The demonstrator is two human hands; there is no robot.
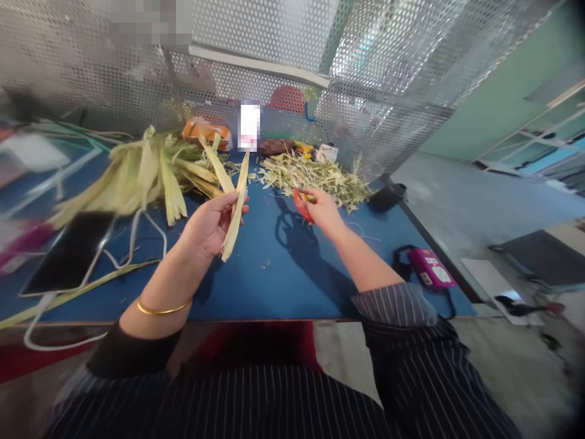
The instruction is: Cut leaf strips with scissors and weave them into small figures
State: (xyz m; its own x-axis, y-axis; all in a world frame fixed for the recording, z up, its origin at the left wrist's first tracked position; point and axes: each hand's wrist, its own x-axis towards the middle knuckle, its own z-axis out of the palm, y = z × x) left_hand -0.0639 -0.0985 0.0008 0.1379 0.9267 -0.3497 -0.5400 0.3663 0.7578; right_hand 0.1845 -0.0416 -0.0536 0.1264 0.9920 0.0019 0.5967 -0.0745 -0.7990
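My left hand pinches a long, pale dried corn husk between thumb and fingers, its strip standing upright above the blue table. To the right, my right hand is closed around red-handled scissors whose tips point away from me, apart from the husk. Just beyond them lies a heap of shredded husk pieces. A big bundle of whole husks spreads across the table's far left.
A tablet-like black screen with white cables lies at left. An orange package stands behind the husks. A black cup and a magenta box with a strap are near the right edge. Perforated metal panels rise behind the table.
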